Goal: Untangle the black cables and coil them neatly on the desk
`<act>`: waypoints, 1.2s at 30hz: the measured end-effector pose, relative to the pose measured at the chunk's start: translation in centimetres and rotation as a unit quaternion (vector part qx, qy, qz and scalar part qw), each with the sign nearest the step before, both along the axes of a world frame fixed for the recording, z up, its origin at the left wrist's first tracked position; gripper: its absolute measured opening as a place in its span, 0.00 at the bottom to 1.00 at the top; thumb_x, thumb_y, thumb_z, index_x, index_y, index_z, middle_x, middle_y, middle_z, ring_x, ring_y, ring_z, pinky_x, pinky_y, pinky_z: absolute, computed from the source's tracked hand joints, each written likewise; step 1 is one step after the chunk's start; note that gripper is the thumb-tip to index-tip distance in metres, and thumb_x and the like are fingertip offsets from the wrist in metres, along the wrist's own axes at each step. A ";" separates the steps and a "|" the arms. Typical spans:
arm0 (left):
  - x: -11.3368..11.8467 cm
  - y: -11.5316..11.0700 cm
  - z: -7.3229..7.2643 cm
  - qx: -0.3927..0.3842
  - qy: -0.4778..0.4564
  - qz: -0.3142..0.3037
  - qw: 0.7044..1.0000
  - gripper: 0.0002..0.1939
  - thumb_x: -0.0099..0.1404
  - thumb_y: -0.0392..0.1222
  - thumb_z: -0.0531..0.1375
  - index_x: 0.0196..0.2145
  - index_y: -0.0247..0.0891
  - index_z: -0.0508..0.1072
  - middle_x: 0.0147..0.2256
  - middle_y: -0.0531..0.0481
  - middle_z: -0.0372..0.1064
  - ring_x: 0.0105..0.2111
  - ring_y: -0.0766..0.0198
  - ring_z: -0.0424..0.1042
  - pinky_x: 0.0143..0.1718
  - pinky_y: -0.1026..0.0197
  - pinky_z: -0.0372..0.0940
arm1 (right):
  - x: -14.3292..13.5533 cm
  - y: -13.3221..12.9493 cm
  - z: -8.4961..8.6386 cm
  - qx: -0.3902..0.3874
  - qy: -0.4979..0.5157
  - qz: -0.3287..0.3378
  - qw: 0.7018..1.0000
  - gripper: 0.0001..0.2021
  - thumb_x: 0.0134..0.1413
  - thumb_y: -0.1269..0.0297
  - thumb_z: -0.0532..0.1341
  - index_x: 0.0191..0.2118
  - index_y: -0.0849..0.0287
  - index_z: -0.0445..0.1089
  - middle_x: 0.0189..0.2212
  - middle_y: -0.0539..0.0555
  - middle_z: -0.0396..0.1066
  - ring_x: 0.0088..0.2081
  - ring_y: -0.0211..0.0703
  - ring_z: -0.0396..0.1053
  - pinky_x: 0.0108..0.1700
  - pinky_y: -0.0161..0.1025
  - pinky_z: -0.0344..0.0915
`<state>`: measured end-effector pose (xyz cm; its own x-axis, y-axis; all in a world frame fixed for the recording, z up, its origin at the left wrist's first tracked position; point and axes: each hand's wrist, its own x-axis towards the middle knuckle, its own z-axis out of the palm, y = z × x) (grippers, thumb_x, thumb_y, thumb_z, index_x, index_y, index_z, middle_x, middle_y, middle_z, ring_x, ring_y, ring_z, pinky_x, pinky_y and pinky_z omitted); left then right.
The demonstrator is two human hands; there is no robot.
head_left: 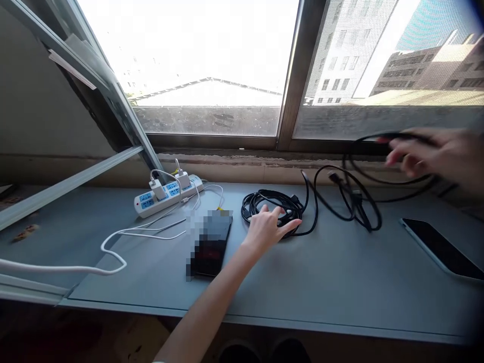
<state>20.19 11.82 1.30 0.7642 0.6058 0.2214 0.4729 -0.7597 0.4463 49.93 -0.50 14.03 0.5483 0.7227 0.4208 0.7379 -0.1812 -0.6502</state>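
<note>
Looked mid-wrangle to me: right hand (442, 151) gripped a black cable loop (385, 181), left hand (264, 224), fingers spread, rested on the coil (270, 192) on the table (333, 287). Next move probably needed slack kept loose.

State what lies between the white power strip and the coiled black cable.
Head view: a thin white cable and the far end of a dark rectangular device.

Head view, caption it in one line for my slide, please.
Left hand on a coiled black cable, right hand holding a raised black loop near the window.
</note>
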 end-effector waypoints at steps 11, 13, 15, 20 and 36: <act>0.5 0.8 0.1 -0.231 -0.188 0.074 0.952 0.22 0.64 0.56 0.50 0.41 0.36 0.73 0.22 0.52 0.71 0.29 0.62 0.70 0.31 0.64 0.59 | -14.8 3.1 -10.8 -0.322 -0.132 0.155 0.924 0.52 0.42 0.41 0.61 0.67 0.65 0.41 0.46 0.65 0.70 0.42 0.59 0.71 0.38 0.45 0.66; 0.7 1.0 -0.2 -0.290 -0.243 0.031 0.925 0.21 0.63 0.55 0.53 0.40 0.33 0.72 0.20 0.52 0.68 0.24 0.65 0.68 0.27 0.65 0.58 | -15.9 3.4 -11.4 -0.302 -0.115 0.146 0.935 0.50 0.44 0.47 0.61 0.67 0.67 0.40 0.44 0.64 0.71 0.45 0.58 0.70 0.38 0.44 0.66; 0.7 1.0 -0.4 -0.325 -0.278 -0.014 0.904 0.21 0.63 0.55 0.53 0.39 0.33 0.71 0.19 0.53 0.66 0.22 0.67 0.65 0.25 0.65 0.57 | -15.6 3.5 -11.8 -0.261 -0.059 0.139 0.953 0.44 0.47 0.55 0.60 0.66 0.66 0.40 0.40 0.60 0.73 0.44 0.54 0.70 0.39 0.42 0.66; 0.4 0.7 -0.2 -0.137 -0.250 -0.061 0.957 0.17 0.62 0.55 0.56 0.36 0.38 0.73 0.27 0.49 0.71 0.36 0.60 0.68 0.39 0.60 0.61 | -11.9 2.9 -10.8 -0.180 0.106 0.238 0.948 0.40 0.51 0.57 0.60 0.66 0.59 0.42 0.35 0.52 0.72 0.29 0.40 0.69 0.33 0.37 0.68; 0.1 2.1 -1.9 0.116 -0.009 -0.181 0.977 0.19 0.58 0.57 0.59 0.34 0.38 0.72 0.39 0.46 0.65 0.42 0.57 0.65 0.47 0.53 0.57 | -3.7 1.7 3.2 0.169 0.235 -0.003 0.957 0.15 0.36 0.71 0.70 0.36 0.64 0.76 0.30 0.56 0.70 0.21 0.24 0.53 0.15 0.26 0.44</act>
